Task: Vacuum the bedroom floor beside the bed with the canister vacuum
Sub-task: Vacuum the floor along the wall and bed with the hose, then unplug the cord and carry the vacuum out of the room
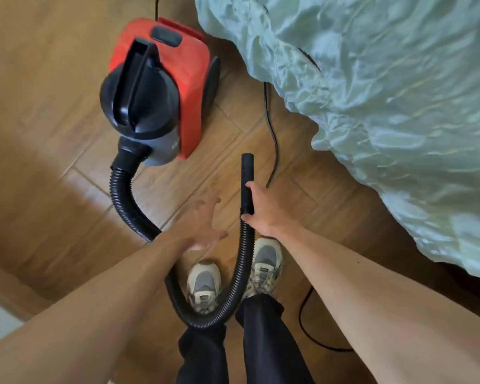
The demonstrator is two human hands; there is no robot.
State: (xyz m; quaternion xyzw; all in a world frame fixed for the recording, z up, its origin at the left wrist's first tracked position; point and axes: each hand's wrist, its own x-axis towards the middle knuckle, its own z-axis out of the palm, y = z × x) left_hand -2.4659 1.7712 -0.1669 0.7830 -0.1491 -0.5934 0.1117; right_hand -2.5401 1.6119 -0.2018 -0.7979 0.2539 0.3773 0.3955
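1. Where the picture starts on the left, there is only brown wood floor (39, 162), and the person stands on it.
2. The vacuum (161, 79) sits on the floor a bit left of the middle, near the top. It is red at the back and black at the front, with a black handle on top.
3. A black bumpy hose (122, 195) comes out of the front of the vacuum. It bends down under the left arm, hangs in a loop in front of the person's legs, and goes back up.
4. The left hand (203, 225) is in the air with its fingers spread wide. It holds nothing and looks blurry.
5. Two pale shoes (204, 284) show below the hands, one on each side of the hose.
6. The hose ends in a black tube (247, 173) that points up and away from the person.
7. The right hand (265, 214) has its fingers wrapped round the low end of the tube.
8. A thin black cord (273, 139) lies on the floor just right of the tube.
9. The bed (399, 106) fills the right side. A shiny, wrinkly, pale green cover hangs down over it.
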